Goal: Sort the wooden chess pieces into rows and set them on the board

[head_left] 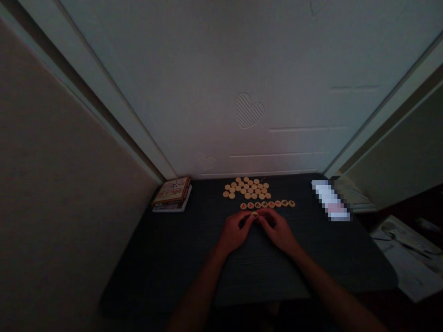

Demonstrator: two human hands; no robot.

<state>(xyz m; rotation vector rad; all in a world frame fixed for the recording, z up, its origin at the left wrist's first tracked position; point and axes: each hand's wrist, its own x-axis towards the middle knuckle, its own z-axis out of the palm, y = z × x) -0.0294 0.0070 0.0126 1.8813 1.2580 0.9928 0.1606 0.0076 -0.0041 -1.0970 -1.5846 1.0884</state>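
Note:
Between the fingertips of my left hand (237, 230) and my right hand (277, 229) sits a round wooden Chinese chess piece (254, 214). Both hands are closed in a pinch on it, meeting low over the dark table. Just beyond my fingers runs a row of face-up Chinese chess pieces (272, 204), some marked in red and some in dark characters. Behind that row lies a loose cluster of plain-looking Chinese chess pieces (249, 190), with no markings that I can make out. My fingers partly hide the held piece.
A stack of books (172, 192) lies at the table's back left. On the back right is a bright, pixelated flat object (330, 200). The dark table (166, 258) meets a white panel (207, 92) with embossed hearts. White items (408, 253) stand lower, off the right edge.

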